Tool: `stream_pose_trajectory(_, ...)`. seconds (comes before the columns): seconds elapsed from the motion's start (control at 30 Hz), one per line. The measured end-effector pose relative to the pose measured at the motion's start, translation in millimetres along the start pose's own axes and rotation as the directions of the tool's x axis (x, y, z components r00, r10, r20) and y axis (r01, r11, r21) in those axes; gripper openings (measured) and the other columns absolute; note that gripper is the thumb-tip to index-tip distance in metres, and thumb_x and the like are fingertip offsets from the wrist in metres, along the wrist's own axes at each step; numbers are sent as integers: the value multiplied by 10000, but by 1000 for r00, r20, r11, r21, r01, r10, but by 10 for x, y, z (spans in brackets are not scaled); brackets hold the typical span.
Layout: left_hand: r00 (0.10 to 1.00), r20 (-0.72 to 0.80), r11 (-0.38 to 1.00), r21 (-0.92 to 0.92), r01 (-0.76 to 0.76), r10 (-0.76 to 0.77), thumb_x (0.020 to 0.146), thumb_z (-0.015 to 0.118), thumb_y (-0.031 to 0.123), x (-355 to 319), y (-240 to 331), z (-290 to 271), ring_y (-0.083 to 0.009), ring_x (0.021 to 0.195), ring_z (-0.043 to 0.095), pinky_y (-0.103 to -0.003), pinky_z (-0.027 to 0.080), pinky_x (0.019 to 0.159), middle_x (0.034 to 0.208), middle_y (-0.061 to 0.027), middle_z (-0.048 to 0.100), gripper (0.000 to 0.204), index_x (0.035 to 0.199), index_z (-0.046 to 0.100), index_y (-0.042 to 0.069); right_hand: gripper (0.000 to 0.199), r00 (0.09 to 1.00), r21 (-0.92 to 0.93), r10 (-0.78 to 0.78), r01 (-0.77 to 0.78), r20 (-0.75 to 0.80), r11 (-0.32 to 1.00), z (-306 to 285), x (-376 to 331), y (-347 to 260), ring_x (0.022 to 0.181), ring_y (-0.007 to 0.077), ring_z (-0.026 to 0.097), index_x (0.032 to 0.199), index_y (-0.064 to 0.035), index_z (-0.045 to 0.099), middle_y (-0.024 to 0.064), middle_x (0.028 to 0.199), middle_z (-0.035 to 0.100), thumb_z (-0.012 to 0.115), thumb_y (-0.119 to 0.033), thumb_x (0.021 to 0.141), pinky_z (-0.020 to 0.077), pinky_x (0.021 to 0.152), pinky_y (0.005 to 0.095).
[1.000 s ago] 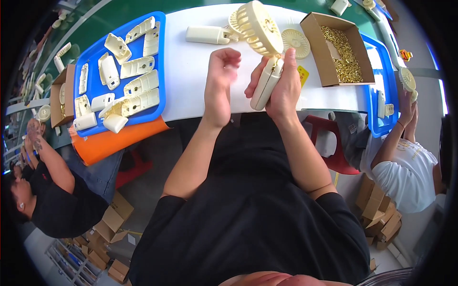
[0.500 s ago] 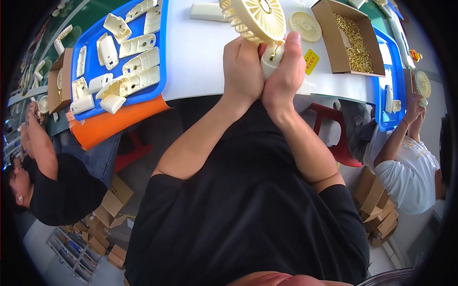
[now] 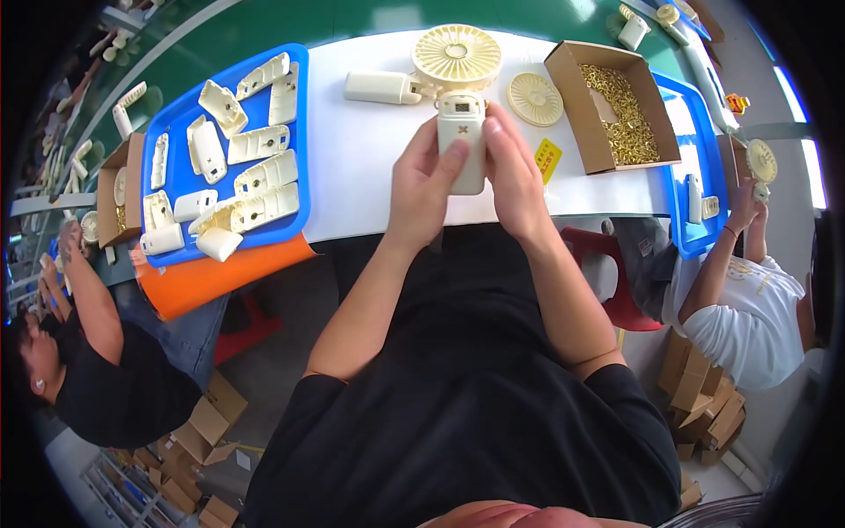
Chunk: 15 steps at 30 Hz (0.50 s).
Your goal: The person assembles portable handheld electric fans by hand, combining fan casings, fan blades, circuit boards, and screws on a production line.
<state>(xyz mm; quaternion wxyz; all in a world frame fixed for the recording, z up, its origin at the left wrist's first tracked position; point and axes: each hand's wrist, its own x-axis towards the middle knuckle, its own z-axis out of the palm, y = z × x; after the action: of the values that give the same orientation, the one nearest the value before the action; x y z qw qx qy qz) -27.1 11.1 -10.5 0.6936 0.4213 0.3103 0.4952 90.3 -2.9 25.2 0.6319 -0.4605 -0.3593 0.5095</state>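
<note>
A cream handheld fan [image 3: 465, 154] is upright between my hands, its display window and button side facing me. Its round slatted head [image 3: 457, 55] is at the far end of the handle. My left hand [image 3: 418, 189] grips the handle's left side, thumb on the front and fingers partly hidden behind. Along the right side, my right hand [image 3: 517, 180] closes on the same handle. Left of the fan head lies a white handle casing [image 3: 377, 88] on the white work surface [image 3: 352, 167]. A round slatted grille [image 3: 534, 99] lies to its right.
A blue tray [image 3: 302, 145] with several cream shells stands at left, above an orange sheet [image 3: 220, 277]. A cardboard box [image 3: 572, 114] of small gold-coloured pieces and a yellow card [image 3: 547, 160] are at right. Co-workers [image 3: 132, 370] sit on both sides.
The fan has turned from showing its slatted head close up, tilted, to showing the handle's front with the display. Both hands have lowered in the picture and now lie along the handle's sides.
</note>
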Motion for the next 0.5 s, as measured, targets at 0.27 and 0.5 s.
stream_pose_trajectory(0.27,972,226,728,-677,110,63,1101,326,499,139,48,26,-341,1418,459,-510,384,1167,1400,-148,591,609,1472,472,38,424,847,-826,-415,473,331,306,16,-295,-192,909,208,676,1160,16,625,99,961,699,769,-285,900,518,751,311)
stream_pose_trajectory(0.5,967,247,729,-650,216,-66,1095,315,535,147,227,150,-360,1425,455,-501,436,1147,1409,-167,573,644,1464,468,29,452,887,-807,-313,446,340,387,11,-183,-152,530,185,631,1023,5,679,68,645,651,854,-353,810,473,511,299)
